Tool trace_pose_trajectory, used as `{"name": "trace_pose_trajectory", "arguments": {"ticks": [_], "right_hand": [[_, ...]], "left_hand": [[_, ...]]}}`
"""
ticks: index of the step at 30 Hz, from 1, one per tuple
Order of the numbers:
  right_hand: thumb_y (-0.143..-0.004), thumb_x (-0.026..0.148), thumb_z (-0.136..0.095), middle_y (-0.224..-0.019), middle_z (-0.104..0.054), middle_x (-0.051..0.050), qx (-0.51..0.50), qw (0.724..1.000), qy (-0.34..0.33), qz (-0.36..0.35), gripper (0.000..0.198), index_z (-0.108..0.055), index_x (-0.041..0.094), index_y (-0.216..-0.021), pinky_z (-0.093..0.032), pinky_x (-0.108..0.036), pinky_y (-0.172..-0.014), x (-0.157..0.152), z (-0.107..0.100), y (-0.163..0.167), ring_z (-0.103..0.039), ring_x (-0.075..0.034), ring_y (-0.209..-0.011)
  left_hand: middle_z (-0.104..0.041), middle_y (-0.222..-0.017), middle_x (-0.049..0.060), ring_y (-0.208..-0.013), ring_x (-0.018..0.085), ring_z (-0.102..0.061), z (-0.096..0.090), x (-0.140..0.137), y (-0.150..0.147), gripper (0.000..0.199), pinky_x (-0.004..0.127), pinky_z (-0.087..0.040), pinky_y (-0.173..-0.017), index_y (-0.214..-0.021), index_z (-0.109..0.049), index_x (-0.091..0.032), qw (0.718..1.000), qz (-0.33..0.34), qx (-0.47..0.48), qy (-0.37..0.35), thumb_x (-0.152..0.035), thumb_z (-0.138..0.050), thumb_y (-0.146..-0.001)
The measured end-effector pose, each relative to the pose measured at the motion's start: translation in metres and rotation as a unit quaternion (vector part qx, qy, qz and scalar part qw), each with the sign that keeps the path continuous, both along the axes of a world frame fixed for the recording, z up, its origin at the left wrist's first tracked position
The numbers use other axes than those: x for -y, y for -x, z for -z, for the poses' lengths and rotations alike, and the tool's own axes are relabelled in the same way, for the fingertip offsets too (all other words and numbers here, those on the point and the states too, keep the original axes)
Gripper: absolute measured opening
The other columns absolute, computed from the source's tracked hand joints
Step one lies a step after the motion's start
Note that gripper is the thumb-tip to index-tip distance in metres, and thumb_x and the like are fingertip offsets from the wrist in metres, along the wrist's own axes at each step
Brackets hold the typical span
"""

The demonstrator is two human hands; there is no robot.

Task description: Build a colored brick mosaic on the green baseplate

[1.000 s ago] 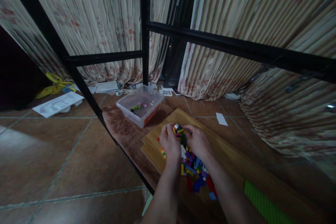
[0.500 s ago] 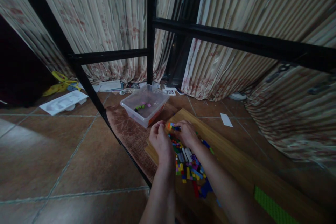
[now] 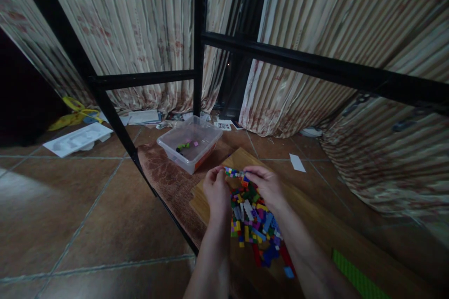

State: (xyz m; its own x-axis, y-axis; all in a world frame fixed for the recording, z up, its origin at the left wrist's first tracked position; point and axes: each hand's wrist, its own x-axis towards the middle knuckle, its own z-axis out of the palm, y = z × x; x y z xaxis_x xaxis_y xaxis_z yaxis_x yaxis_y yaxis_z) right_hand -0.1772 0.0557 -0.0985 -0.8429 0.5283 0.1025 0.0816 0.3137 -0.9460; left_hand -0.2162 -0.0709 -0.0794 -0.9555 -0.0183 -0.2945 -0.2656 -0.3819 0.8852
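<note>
My left hand (image 3: 216,191) is closed, thumb and finger pinched at the left end of a short row of small coloured toy bricks (image 3: 234,173). At the row's other end my right hand (image 3: 267,188) pinches it between thumb and fingers. An orange brick (image 3: 245,182) shows just under the right fingertips. Below both hands, a loose pile of mixed toy bricks (image 3: 248,210) covers part of the wooden board (image 3: 242,156). The exact parts under the fingertips are hidden.
A clear plastic box (image 3: 191,164) with a few green, pink and black pieces stands on a brown cloth (image 3: 154,163) beyond my left hand. A green baseplate (image 3: 354,273) lies at lower right. Black metal bars (image 3: 140,77) cross in front; a white tray (image 3: 77,139) lies on the tiles.
My right hand has shifted right, away from the left hand, showing more of the brick row between them. The whole view has tilted slightly.
</note>
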Motion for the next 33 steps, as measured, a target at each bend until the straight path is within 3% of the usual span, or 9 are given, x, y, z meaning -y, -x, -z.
{"name": "trace_pose_trajectory", "arguments": {"ticks": [4,7,10,15,19,22,27,30,33], "right_hand": [[-0.065,0.027,-0.077,-0.092,-0.074,0.0,-0.099,0.947,0.304,-0.035,0.021,-0.072,0.026,-0.086,-0.048,-0.027,-0.075,0.006,-0.017,-0.021,-0.064,-0.015,-0.084],[-0.064,0.025,-0.079,-0.09,-0.073,0.002,-0.133,0.922,0.362,-0.023,0.02,-0.073,0.027,-0.083,-0.047,-0.024,-0.075,0.009,-0.023,-0.034,-0.063,-0.012,-0.085],[-0.067,0.029,-0.077,-0.095,-0.072,0.001,-0.138,0.928,0.345,-0.004,0.022,-0.072,0.026,-0.089,-0.047,-0.024,-0.069,0.013,-0.025,-0.041,-0.062,-0.012,-0.08],[-0.071,0.042,-0.073,-0.089,-0.072,-0.003,-0.097,0.963,0.239,0.073,0.034,-0.071,0.022,-0.098,-0.045,-0.026,-0.057,0.024,-0.022,-0.042,-0.059,-0.013,-0.064],[-0.071,0.043,-0.071,-0.094,-0.073,-0.007,-0.125,0.967,0.17,0.139,0.032,-0.073,0.02,-0.093,-0.05,-0.033,-0.074,0.033,-0.016,-0.039,-0.064,-0.02,-0.083],[-0.072,0.044,-0.07,-0.098,-0.072,-0.008,-0.159,0.955,0.18,0.175,0.035,-0.072,0.019,-0.097,-0.049,-0.035,-0.078,0.037,-0.013,-0.038,-0.064,-0.021,-0.087],[-0.074,0.045,-0.068,-0.093,-0.072,-0.007,-0.152,0.948,0.214,0.181,0.037,-0.07,0.02,-0.101,-0.047,-0.03,-0.061,0.032,-0.008,-0.045,-0.061,-0.015,-0.067],[-0.076,0.044,-0.064,-0.092,-0.073,-0.007,-0.084,0.969,0.132,0.189,0.032,-0.071,0.02,-0.096,-0.048,-0.031,-0.065,0.021,-0.002,-0.054,-0.063,-0.017,-0.072],[-0.076,0.038,-0.061,-0.087,-0.074,-0.006,0.014,0.991,0.007,0.135,0.024,-0.073,0.021,-0.087,-0.048,-0.034,-0.073,0.011,0.008,-0.059,-0.065,-0.022,-0.08]], "left_hand": [[-0.056,-0.06,-0.002,-0.053,0.01,-0.048,-0.011,-0.004,-0.011,0.029,0.021,-0.034,-0.051,-0.075,-0.066,-0.015,0.977,0.211,-0.018,0.009,-0.043,-0.059,-0.076],[-0.051,-0.056,-0.004,-0.046,0.006,-0.041,-0.017,-0.006,-0.019,0.035,0.019,-0.031,-0.047,-0.076,-0.066,-0.015,0.948,0.316,-0.032,-0.022,-0.05,-0.063,-0.074],[-0.055,-0.061,-0.002,-0.046,0.005,-0.043,-0.021,-0.006,-0.024,0.038,0.018,-0.03,-0.046,-0.075,-0.066,-0.014,0.941,0.331,-0.048,-0.045,-0.051,-0.068,-0.069],[-0.061,-0.06,0.001,-0.049,0.009,-0.052,-0.021,-0.01,-0.027,0.035,0.02,-0.035,-0.046,-0.074,-0.067,-0.014,0.947,0.311,-0.049,-0.063,-0.047,-0.073,-0.066],[-0.062,-0.06,0.001,-0.045,0.007,-0.049,-0.017,-0.016,-0.032,0.032,0.02,-0.036,-0.046,-0.075,-0.068,-0.013,0.956,0.281,-0.046,-0.07,-0.045,-0.072,-0.068],[-0.063,-0.06,0.001,-0.046,0.007,-0.05,-0.014,-0.019,-0.034,0.034,0.019,-0.034,-0.045,-0.078,-0.067,-0.012,0.959,0.268,-0.021,-0.088,-0.045,-0.07,-0.07],[-0.06,-0.057,0.0,-0.044,0.006,-0.05,-0.008,-0.022,-0.032,0.035,0.018,-0.032,-0.044,-0.077,-0.063,-0.012,0.963,0.249,0.017,-0.097,-0.046,-0.07,-0.07],[-0.062,-0.065,0.0,-0.048,0.008,-0.054,-0.006,-0.021,-0.029,0.035,0.018,-0.033,-0.044,-0.079,-0.062,-0.014,0.964,0.244,0.045,-0.091,-0.045,-0.071,-0.067],[-0.061,-0.068,-0.001,-0.053,0.007,-0.055,-0.006,-0.019,-0.027,0.035,0.017,-0.031,-0.045,-0.08,-0.064,-0.014,0.969,0.231,0.056,-0.065,-0.044,-0.074,-0.065]]}}
